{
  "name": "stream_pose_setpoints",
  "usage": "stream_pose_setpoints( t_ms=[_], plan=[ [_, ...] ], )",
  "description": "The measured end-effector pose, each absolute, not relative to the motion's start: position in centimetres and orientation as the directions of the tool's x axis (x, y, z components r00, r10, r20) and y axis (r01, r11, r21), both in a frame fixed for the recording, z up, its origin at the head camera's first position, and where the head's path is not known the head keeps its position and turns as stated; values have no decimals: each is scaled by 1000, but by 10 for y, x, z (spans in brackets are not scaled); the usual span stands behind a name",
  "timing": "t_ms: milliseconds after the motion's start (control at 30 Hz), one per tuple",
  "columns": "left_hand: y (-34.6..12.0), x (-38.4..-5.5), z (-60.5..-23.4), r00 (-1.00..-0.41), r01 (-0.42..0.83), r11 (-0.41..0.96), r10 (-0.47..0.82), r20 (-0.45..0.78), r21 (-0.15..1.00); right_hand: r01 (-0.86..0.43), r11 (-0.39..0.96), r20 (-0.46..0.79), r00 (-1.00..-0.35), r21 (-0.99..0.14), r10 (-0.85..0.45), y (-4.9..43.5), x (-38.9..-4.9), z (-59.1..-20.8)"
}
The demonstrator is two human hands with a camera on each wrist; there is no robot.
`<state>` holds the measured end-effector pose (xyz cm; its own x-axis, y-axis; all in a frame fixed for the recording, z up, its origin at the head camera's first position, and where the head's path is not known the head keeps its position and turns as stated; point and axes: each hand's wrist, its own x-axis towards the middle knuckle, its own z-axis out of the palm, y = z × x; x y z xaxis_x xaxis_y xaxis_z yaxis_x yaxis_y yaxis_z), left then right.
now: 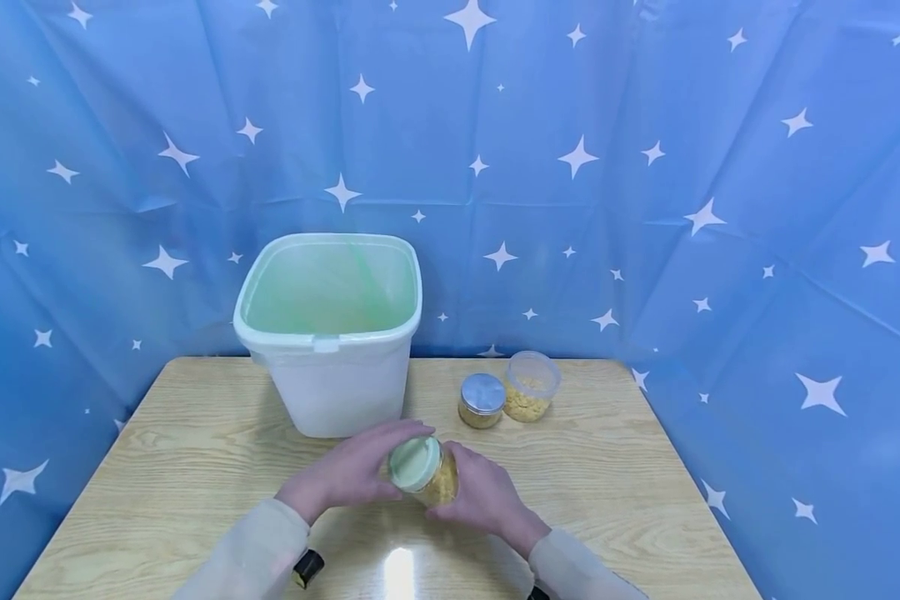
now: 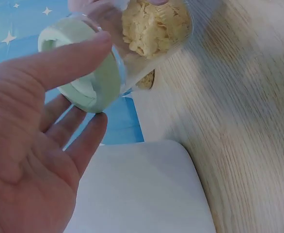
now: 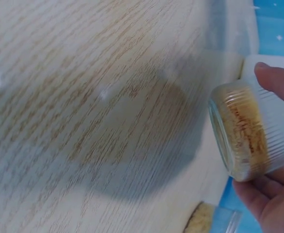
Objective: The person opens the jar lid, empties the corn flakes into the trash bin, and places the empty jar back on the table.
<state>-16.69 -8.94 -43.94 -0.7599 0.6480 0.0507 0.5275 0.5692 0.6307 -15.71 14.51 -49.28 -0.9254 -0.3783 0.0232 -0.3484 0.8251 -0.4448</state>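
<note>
Currently, the right hand (image 1: 487,493) grips the clear ribbed jar of yellow flakes (image 1: 441,485), tilted above the pale wood-grain table (image 1: 615,508), while the left hand (image 1: 348,472) pinches its round pale-green lid (image 1: 415,463). A loose grip could drop the jar; the lid coming away suddenly at this slant might spill flakes. The tall white green-lined bin (image 1: 337,383) stands close behind the left hand, perhaps crowding it; a small silver-lidded jar (image 1: 483,393) and a clear round tub of flakes (image 1: 531,387) stand beyond the right.
</note>
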Motion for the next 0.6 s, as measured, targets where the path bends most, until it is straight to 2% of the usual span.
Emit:
stream_pose_setpoints(
  t_ms=[400,500,600],
  plan=[
    [-77,-169,-445,-886,403,738,464,28,542,-340,829,19,-929,-443,-371,146,-159,-492],
    [-77,-169,-445,-892,378,713,452,25,590,-344,829,24,-928,-440,-372,147,-160,-492],
    [-81,-172,-444,-858,410,611,510,60,677,-353,826,32,-925,-440,-378,148,-160,-492]
  ],
)
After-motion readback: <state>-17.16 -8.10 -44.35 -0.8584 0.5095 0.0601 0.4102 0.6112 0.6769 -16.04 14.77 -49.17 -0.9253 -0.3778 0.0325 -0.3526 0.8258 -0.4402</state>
